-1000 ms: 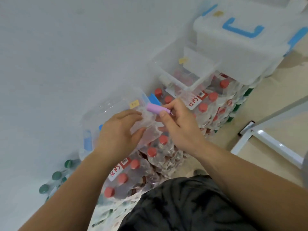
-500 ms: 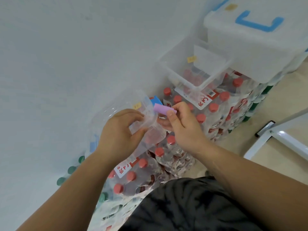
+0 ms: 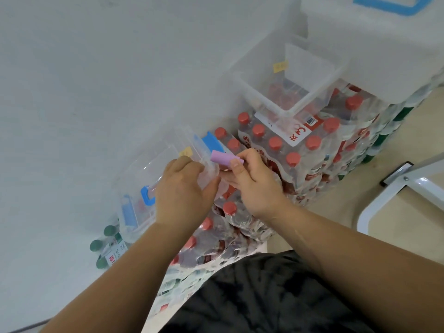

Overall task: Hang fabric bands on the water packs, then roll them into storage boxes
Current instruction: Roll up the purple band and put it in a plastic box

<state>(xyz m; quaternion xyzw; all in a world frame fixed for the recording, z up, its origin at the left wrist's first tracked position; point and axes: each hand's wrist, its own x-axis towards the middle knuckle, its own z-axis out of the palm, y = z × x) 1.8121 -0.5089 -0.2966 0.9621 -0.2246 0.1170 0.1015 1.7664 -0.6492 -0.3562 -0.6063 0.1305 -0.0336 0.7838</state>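
Right hand [image 3: 252, 186] pinches rolled band [image 3: 223, 159] between thumb and fingers. The roll's long axis points left at box [image 3: 149, 169]. Left hand [image 3: 182, 191] grips the box corner. Band sits just right of the rim, above packs [image 3: 275, 143].

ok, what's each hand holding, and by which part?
Right hand pinches the rolled purple band at one end, thumb on top. Left hand grips the clear storage box by its rim, at the corner beside the band.
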